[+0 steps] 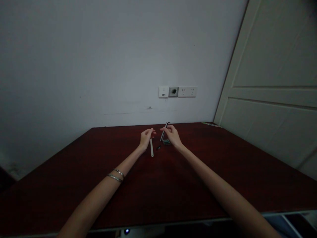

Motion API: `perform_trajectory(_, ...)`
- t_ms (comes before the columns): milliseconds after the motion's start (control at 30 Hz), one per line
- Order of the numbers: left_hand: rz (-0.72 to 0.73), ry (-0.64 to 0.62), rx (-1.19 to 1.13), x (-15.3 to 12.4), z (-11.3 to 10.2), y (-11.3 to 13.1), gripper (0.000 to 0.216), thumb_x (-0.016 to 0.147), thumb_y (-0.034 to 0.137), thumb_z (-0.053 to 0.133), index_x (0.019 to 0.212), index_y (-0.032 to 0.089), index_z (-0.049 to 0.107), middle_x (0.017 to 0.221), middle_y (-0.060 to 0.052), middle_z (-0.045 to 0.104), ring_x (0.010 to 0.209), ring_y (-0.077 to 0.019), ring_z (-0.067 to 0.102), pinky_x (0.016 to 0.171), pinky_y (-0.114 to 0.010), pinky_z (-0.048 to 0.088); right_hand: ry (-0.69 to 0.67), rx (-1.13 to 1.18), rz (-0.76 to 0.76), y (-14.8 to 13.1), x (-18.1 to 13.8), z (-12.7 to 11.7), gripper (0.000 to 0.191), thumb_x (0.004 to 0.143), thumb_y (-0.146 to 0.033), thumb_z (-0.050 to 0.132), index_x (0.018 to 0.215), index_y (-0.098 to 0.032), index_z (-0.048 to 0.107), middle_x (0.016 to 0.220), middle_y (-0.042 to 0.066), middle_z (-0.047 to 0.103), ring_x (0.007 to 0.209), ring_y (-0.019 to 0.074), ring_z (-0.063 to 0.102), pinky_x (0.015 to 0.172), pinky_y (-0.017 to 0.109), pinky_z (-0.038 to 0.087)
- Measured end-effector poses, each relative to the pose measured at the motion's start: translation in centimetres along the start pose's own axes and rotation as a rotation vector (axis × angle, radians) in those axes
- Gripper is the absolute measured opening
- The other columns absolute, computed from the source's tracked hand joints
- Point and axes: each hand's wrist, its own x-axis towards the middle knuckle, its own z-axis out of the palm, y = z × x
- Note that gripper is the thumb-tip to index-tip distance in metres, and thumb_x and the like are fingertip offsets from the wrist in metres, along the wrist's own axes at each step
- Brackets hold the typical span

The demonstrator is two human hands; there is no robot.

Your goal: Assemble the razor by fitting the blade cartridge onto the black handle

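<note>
My right hand [173, 135] pinches a thin pale strip with a dark edge [162, 136], held tilted above the table; a small dark piece sticks out at its upper end. Close by on the left, my left hand [146, 138] has its thumb and fingertips drawn together, and whatever may be between them is too small to make out. Just below that hand lies a flat white strip [152, 148] with a small hole at its near end. A small black piece [158, 147] rests between the hands. Partly behind my right hand sits a small clear, greenish container [166, 142].
The dark red wooden table [119, 201] reaches back to a pale wall [111, 66] with sockets and switch plates [187, 92]. A panelled door [272, 82] stands along the right side. Below the table's front edge, a small lit object [127, 231] shows.
</note>
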Motion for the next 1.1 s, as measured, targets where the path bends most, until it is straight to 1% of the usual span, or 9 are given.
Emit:
perform_trajectory(200, 0.046, -0.233, -0.015, -0.6, -1.0, 0.4, 0.035, 0.061, 0.023, 0.068, 0.094, 0.012, 0.062, 0.095, -0.009, 0.066, 0.089, -0.0198, 0.061, 0.077, -0.031, 0.046, 0.056, -0.143, -0.108, 1.2, 1.0, 2.2, 0.030, 0.064, -0.043, 0.064, 0.075, -0.017, 0.055, 0.078, 0.004, 0.062, 0.075, 0.0178, 0.058, 0.070, 0.030, 0.045)
perform_trajectory(367, 0.103, -0.288, 0.001, -0.7, -0.8, 0.3, 0.038, 0.059, 0.024, 0.072, 0.093, 0.010, 0.063, 0.098, -0.010, 0.067, 0.090, -0.0204, 0.061, 0.083, -0.032, 0.044, 0.072, -0.182, -0.150, 2.6, 0.8, 4.0, 0.031, 0.062, -0.045, 0.065, 0.074, -0.017, 0.055, 0.076, 0.003, 0.061, 0.074, 0.0175, 0.057, 0.070, 0.030, 0.045)
perform_trajectory(467, 0.086, -0.266, 0.038, -0.7, -0.8, 0.4, 0.035, 0.061, 0.030, 0.072, 0.089, 0.009, 0.064, 0.089, -0.010, 0.068, 0.081, -0.0202, 0.063, 0.076, -0.031, 0.046, 0.048, -0.185, -0.144, 2.8, 0.6, 4.3, 0.033, 0.064, -0.047, 0.064, 0.077, -0.018, 0.055, 0.077, 0.003, 0.062, 0.074, 0.0172, 0.058, 0.068, 0.029, 0.046)
perform_trajectory(600, 0.025, -0.195, 0.031, -0.6, -1.6, 1.0, 0.034, 0.061, 0.031, 0.071, 0.086, 0.008, 0.064, 0.074, -0.007, 0.068, 0.063, -0.0164, 0.063, 0.062, -0.028, 0.048, 0.082, -0.272, -0.122, 2.6, 0.7, 3.6, 0.033, 0.078, -0.048, 0.047, 0.087, -0.017, 0.054, 0.084, 0.005, 0.063, 0.076, 0.0161, 0.059, 0.069, 0.027, 0.045)
perform_trajectory(667, 0.001, -0.143, -0.008, -0.3, -2.2, 1.3, 0.035, 0.061, 0.031, 0.071, 0.086, 0.008, 0.063, 0.070, -0.006, 0.066, 0.058, -0.0154, 0.062, 0.058, -0.027, 0.048, 0.054, -0.459, -0.078, 2.7, 0.7, 3.0, 0.028, 0.083, -0.041, 0.042, 0.092, -0.017, 0.053, 0.086, 0.007, 0.063, 0.078, 0.0165, 0.059, 0.071, 0.027, 0.044)
perform_trajectory(733, -0.006, -0.089, -0.046, 0.1, -2.8, 1.6, 0.036, 0.061, 0.031, 0.071, 0.087, 0.008, 0.062, 0.067, -0.006, 0.065, 0.057, -0.0151, 0.062, 0.056, -0.027, 0.048, -0.075, -0.716, -0.010, 3.0, 0.6, 2.8, 0.023, 0.083, -0.034, 0.045, 0.098, -0.017, 0.052, 0.088, 0.008, 0.064, 0.080, 0.0186, 0.060, 0.071, 0.029, 0.043)
perform_trajectory(867, -0.006, -0.041, -0.063, 0.7, -3.5, 1.9, 0.036, 0.060, 0.032, 0.072, 0.085, 0.008, 0.061, 0.066, -0.005, 0.064, 0.054, -0.0139, 0.061, 0.053, -0.026, 0.048, -0.307, -1.162, 0.012, 3.8, -0.6, 4.0, 0.033, 0.082, -0.035, 0.047, 0.109, -0.015, 0.047, 0.100, 0.016, 0.063, 0.094, 0.0264, 0.058, 0.077, 0.036, 0.040)
perform_trajectory(1000, -0.007, -0.042, -0.052, 0.5, -3.4, 2.1, 0.036, 0.060, 0.034, 0.072, 0.082, 0.009, 0.061, 0.065, -0.005, 0.064, 0.053, -0.0137, 0.060, 0.053, -0.026, 0.048, -0.321, -1.355, -0.058, 4.2, -1.9, 6.0, 0.043, 0.080, -0.040, 0.050, 0.112, -0.011, 0.047, 0.107, 0.022, 0.060, 0.105, 0.0311, 0.051, 0.083, 0.041, 0.035)
perform_trajectory(1100, -0.008, -0.042, -0.039, 0.1, -3.1, 2.4, 0.036, 0.059, 0.036, 0.073, 0.081, 0.009, 0.061, 0.064, -0.004, 0.063, 0.052, -0.0131, 0.060, 0.051, -0.025, 0.047, -0.314, -1.386, -0.047, 4.4, -2.3, 7.2, 0.038, 0.080, -0.031, 0.049, 0.111, -0.008, 0.049, 0.105, 0.023, 0.060, 0.104, 0.0306, 0.052, 0.083, 0.040, 0.035)
